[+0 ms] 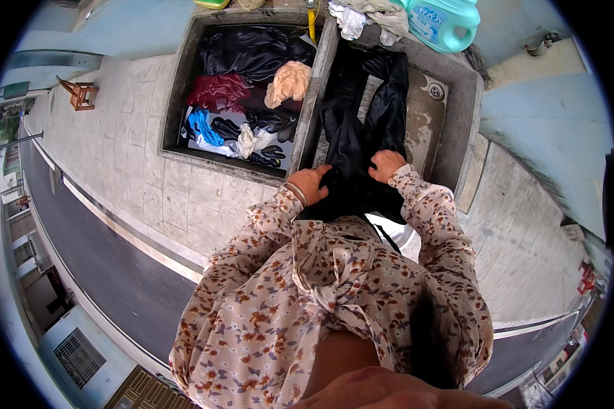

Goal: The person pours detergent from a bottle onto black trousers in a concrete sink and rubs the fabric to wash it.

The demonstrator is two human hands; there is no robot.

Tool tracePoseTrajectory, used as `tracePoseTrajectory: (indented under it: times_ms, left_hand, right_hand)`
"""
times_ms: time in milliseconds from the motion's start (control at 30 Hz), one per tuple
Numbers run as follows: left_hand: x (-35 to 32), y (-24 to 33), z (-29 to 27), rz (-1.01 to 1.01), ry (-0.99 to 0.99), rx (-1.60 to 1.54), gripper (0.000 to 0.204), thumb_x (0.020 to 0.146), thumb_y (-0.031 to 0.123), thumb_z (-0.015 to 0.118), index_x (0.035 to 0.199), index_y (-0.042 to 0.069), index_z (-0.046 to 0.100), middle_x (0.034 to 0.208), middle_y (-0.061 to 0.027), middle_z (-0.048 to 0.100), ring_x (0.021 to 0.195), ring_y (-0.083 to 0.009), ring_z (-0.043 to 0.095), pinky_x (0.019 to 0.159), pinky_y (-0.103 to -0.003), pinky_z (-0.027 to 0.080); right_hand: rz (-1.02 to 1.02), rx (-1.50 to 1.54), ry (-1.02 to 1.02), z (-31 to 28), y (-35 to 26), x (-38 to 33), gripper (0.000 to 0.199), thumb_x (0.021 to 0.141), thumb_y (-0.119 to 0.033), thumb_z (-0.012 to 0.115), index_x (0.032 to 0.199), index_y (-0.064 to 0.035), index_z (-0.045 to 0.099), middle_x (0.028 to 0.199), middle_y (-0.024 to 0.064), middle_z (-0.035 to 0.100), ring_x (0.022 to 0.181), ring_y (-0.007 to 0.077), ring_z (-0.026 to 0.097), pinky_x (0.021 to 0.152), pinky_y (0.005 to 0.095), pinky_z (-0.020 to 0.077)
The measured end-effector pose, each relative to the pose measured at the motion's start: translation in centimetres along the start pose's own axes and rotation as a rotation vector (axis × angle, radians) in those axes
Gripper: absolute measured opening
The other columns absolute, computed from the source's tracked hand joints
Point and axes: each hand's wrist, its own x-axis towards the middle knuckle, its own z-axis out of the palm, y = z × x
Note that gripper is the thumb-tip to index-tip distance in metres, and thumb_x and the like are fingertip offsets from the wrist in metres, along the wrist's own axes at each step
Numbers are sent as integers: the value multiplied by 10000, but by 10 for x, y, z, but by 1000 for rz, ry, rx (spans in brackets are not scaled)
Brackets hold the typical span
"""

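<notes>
A pair of wet-looking black trousers (348, 129) lies along the right-hand basin, its two legs spread apart toward the far end. My left hand (310, 184) is closed on the left side of the cloth at the near rim. Opposite it, my right hand (387, 165) grips the right side with curled fingers. Between my hands the fabric bunches and hangs over the basin's near edge toward my body. Part of a ridged washing slab (370, 97) shows between the legs.
The left basin (174, 109) holds water and soaking clothes, with a peach cloth (288, 84), a maroon garment (218, 93) and a blue piece (203, 127). Behind the right basin stand a turquoise detergent jug (443, 24) and crumpled white cloths (348, 20). A yellow tap (312, 24) rises at the divider.
</notes>
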Motion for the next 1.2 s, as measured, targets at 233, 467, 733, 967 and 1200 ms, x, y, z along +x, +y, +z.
tracePoseTrajectory:
  times_ms: [233, 467, 733, 967, 1200]
  left_hand:
    - [23, -28, 17, -158, 208, -187, 721, 766, 376, 636, 1267, -57, 352, 913, -224, 620, 872, -373, 599, 770, -431, 473]
    - [74, -13, 56, -293, 384, -533, 594, 686, 402, 702, 1024, -36, 486, 943, -241, 594, 936, -388, 571, 787, -430, 454]
    - [10, -14, 30, 159, 497, -936, 330, 681, 173, 725, 777, 52, 433, 737, -48, 482, 644, -148, 478, 582, -290, 400]
    - [-2, 4, 10, -402, 140, -1186, 480, 821, 376, 627, 1080, 29, 422, 898, -106, 559, 499, -159, 585, 438, -283, 466]
    - [18, -11, 37, -142, 527, -739, 402, 834, 257, 599, 1092, -46, 544, 997, -144, 608, 938, -229, 580, 862, -301, 434]
  right_hand:
    - [146, 509, 301, 12, 17, 44, 526, 769, -459, 622, 681, 59, 583, 661, 236, 575, 627, 375, 570, 568, 432, 398]
    - [258, 1142, 595, 51, 51, 53, 499, 780, -294, 705, 1071, 93, 584, 1028, 142, 628, 942, 224, 577, 839, 312, 437]
    - [176, 1707, 372, 12, 17, -14, 467, 821, -306, 651, 1158, -7, 526, 1063, 109, 592, 930, 209, 582, 838, 310, 460]
    - [324, 1636, 290, 6, -4, -15, 458, 855, -322, 603, 1137, 33, 539, 1048, 115, 608, 906, 224, 605, 824, 327, 489]
    - [30, 770, 579, -10, -27, -24, 224, 865, -180, 602, 751, 10, 567, 638, -43, 473, 626, 48, 402, 546, 223, 347]
